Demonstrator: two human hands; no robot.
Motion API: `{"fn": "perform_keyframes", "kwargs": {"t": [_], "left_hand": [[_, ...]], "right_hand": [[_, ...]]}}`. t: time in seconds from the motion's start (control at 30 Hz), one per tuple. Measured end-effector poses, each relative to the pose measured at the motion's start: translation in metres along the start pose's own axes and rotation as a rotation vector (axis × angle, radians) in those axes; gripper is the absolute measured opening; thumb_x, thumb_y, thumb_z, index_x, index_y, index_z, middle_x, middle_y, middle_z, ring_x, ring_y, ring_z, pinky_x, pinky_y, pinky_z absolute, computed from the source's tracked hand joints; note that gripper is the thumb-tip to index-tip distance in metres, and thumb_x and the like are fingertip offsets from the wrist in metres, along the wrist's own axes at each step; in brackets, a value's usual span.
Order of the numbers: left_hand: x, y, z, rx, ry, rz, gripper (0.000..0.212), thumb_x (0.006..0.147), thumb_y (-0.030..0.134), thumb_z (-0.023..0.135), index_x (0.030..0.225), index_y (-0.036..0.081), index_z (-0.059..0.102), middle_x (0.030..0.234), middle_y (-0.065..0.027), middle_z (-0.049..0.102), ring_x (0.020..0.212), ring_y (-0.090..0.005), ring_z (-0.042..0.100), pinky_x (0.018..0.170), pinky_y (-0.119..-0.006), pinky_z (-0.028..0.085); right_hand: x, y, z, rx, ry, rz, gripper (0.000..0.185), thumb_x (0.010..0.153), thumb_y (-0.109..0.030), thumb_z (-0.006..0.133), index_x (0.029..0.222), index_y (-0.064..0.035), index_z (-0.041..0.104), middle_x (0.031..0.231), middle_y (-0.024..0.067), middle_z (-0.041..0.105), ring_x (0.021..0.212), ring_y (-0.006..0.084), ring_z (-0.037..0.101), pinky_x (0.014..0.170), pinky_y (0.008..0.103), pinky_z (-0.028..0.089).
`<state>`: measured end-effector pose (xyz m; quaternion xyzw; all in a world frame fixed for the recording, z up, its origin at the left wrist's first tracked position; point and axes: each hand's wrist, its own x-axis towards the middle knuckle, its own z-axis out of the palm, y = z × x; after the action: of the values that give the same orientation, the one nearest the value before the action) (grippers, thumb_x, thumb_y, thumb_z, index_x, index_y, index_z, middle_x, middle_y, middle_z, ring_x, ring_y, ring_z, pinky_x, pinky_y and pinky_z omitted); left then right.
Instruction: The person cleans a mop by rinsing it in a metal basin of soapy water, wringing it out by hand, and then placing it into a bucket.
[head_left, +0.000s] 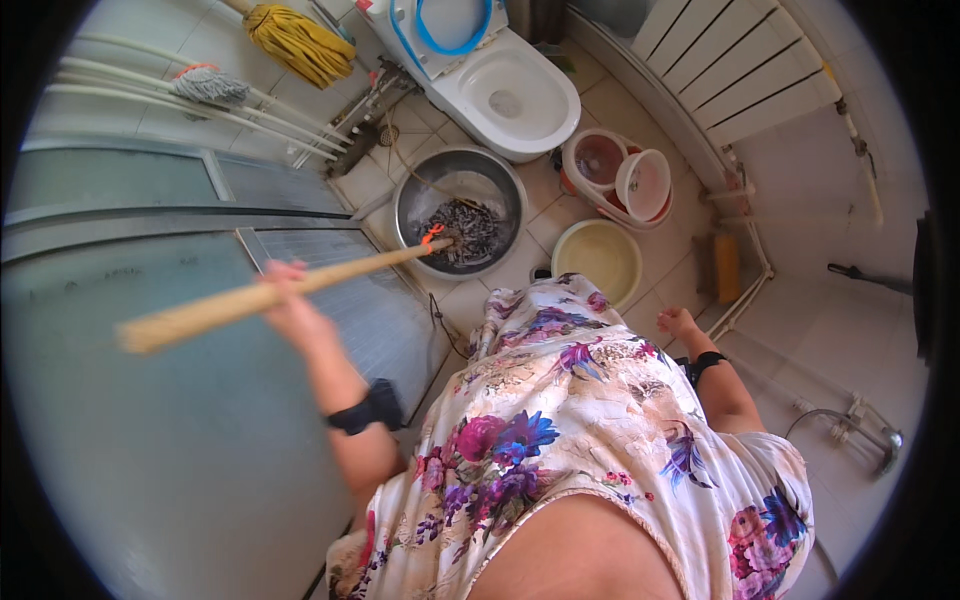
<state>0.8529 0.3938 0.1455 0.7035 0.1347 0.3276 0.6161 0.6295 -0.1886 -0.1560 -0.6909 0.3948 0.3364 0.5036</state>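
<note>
My left hand (289, 300) is wrapped around the wooden handle of a mop (352, 274), a little blurred. The handle slants down to a dark, wet string mop head (480, 232) that rests inside a round metal basin (520, 196) on the tiled floor. An orange tie is knotted near the lower end of the handle. A thin hose dips into the same basin. On the other side of my body, my right hand (677, 322) hangs with its fingers curled, and nothing shows in it. A pale yellow basin (598, 259) lies on the floor nearest to it.
A white toilet (517, 97) with raised lid stands behind the metal basin. Beside it is a red and white mop bucket (600, 159) holding a pink tub (643, 184). Glass shower panels (187, 337) rise at left. Yellow (300, 45) and grey (210, 84) mops hang by wall pipes.
</note>
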Motion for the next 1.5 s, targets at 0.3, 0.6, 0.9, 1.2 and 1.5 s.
{"fn": "perform_keyframes", "kwargs": {"t": [0.3,0.6,0.9,1.2,1.5], "left_hand": [[0.106,0.038,0.013,-0.220,-0.198,-0.130,0.028,0.081,0.015,0.053,0.058,0.011,0.040,0.050,-0.0001,0.036,0.051,-0.0126,0.039,0.053,-0.025,0.036],[0.079,0.003,-0.027,-0.105,-0.083,0.066,0.024,0.086,0.020,0.050,0.067,0.008,0.040,0.066,-0.0026,0.041,0.066,-0.0175,0.045,0.071,-0.032,0.040],[0.070,-0.025,-0.002,-0.256,-0.225,-0.155,0.028,0.082,0.012,0.057,0.062,0.011,0.038,0.055,-0.0011,0.039,0.054,-0.0120,0.041,0.056,-0.025,0.036],[0.097,0.055,-0.010,-0.276,-0.263,0.175,0.021,0.086,0.020,0.047,0.069,0.011,0.039,0.062,-0.0008,0.035,0.059,-0.0133,0.037,0.078,-0.033,0.036],[0.001,-0.114,0.002,-0.060,-0.161,-0.434,0.028,0.082,0.022,0.061,0.064,0.009,0.043,0.060,-0.0018,0.047,0.065,-0.0126,0.048,0.076,-0.028,0.038]], "right_hand": [[-0.037,-0.061,0.049,-0.200,0.040,-0.294,0.024,0.082,-0.017,0.056,0.094,0.0033,0.057,0.077,0.0089,0.062,0.069,0.0152,0.058,0.064,0.0289,0.047],[-0.034,-0.029,0.073,-0.122,0.083,-0.251,0.022,0.082,-0.016,0.056,0.093,0.0030,0.057,0.077,0.0081,0.061,0.071,0.0151,0.059,0.068,0.0269,0.047],[-0.051,-0.027,0.077,-0.160,0.004,-0.163,0.023,0.081,-0.016,0.057,0.093,0.0037,0.057,0.076,0.0076,0.061,0.067,0.0148,0.058,0.064,0.0275,0.047],[-0.032,-0.033,0.070,-0.088,0.092,-0.241,0.024,0.081,-0.017,0.056,0.093,0.0036,0.056,0.078,0.0080,0.062,0.068,0.0148,0.059,0.065,0.0271,0.047],[-0.034,-0.017,0.073,-0.068,-0.005,-0.227,0.023,0.082,-0.016,0.056,0.093,0.0045,0.055,0.075,0.0083,0.061,0.067,0.0145,0.058,0.064,0.0267,0.047]]}}
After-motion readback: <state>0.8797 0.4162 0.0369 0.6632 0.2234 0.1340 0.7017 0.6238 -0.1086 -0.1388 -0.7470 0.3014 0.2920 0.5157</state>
